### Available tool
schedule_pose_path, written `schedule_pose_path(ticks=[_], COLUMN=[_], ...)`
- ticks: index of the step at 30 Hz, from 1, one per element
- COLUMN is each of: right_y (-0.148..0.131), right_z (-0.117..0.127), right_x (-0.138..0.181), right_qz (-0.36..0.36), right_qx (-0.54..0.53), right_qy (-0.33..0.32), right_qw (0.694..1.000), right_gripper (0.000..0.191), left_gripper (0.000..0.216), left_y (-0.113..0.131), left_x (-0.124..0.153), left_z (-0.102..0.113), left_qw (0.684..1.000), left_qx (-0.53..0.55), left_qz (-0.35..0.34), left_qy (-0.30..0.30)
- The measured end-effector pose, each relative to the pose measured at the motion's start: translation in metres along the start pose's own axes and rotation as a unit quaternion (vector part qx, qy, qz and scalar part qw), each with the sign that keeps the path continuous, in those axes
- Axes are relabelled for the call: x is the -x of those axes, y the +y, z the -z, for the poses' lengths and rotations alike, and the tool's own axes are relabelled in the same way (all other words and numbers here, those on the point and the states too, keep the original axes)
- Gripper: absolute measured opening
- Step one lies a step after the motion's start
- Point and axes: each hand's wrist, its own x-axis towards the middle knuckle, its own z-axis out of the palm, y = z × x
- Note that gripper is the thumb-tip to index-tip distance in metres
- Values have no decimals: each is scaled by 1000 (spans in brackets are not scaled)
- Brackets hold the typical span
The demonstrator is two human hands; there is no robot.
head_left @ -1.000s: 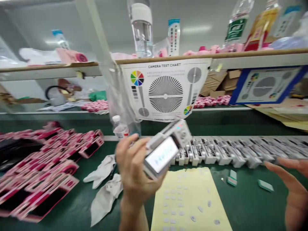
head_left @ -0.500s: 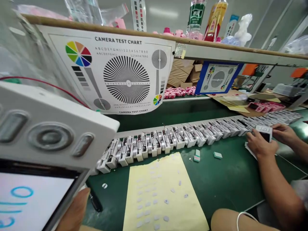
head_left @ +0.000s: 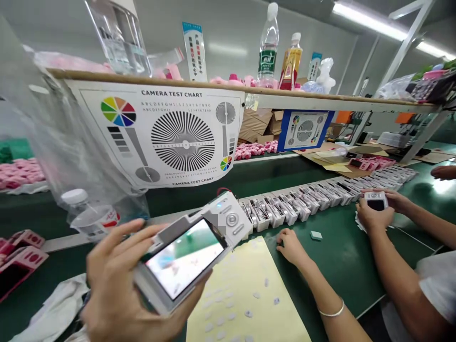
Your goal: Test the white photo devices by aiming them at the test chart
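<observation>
Left fingers [head_left: 123, 254] grip a camera [head_left: 194, 249].
Held at one end, likely so its screen [head_left: 187, 261] shows; can't tell if right fingers [head_left: 289, 236] grip.

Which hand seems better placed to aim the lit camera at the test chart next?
Probably the left hand: it holds the camera, below the test chart in view; the right hand is beside the yellow sheet.

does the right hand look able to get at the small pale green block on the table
Yes, most likely: the right hand is close to the small pale green block, with dark green tabletop between them and nothing visible in the way. Whether it holds something is unclear.
</observation>
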Motion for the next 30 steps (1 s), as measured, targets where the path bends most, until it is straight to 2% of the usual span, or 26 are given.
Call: schedule_pose_path(ticks=[2,4,7,11,15,19,26,28,30], right_y=[6,10,14,15,15,16,17,14,7], right_z=[-5,-9,-12,-13,-12,-13,-15,-12,-6], right_x=[-1,-1,-3,-7,-8,-9,-9,-8,-6], right_qz=[-5,-7,-3,11,28,43,54,52,55], right_qx=[20,32,43,49,41,25,-15,-40,-77], right_qy=[-4,-6,-7,-6,-6,-3,5,13,25], right_qw=[1000,999,999,999,999,999,998,998,995], right_gripper=[6,7,8,12,15,21,23,23,21], left_gripper=[59,55,53,57,59,60,58,58,57], left_y=[5,7,4,0,5,9,8,9,8], left_x=[-4,-7,-11,-11,-6,-3,-5,-6,-6], left_z=[-6,-9,-9,-6,-6,-6,0,-1,-3], left_qw=[998,987,943,885,844,836,812,798,786], left_qx=[3,68,185,284,359,374,398,419,444], left_qz=[-5,63,165,222,267,275,245,260,288], left_qy=[-56,-129,-219,-294,-295,-294,-350,-347,-319])
